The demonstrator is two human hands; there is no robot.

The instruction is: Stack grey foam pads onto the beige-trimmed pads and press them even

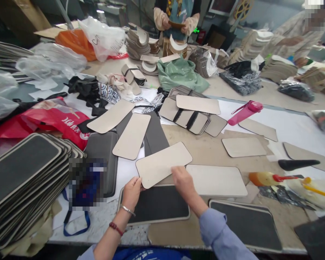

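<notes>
A beige rounded rectangular panel [164, 162] is tilted above the table, its near left corner pinched between the thumb and fingers of my left hand [133, 190]. My right hand [183, 180] is closed, with curled fingers against the panel's near edge; whatever is inside them is hidden. Directly below lies a dark panel with a pale rim [162, 204], partly covered by my hands. Another beige panel [216, 180] rests flat just right of my right hand. Two more beige panels, one upright-lying [131, 136] and one slightly curved [111, 116], lie beyond the held one.
Tall stacks of dark panels [24, 169] stand at left, beside a grey stack [103, 159]. Dark panels [243, 222] lie at near right. A pink bottle [245, 112], a glue bottle [261, 178] and a black-handled tool [298, 164] are rightward. Across the table, a person [178, 21] holds a piece.
</notes>
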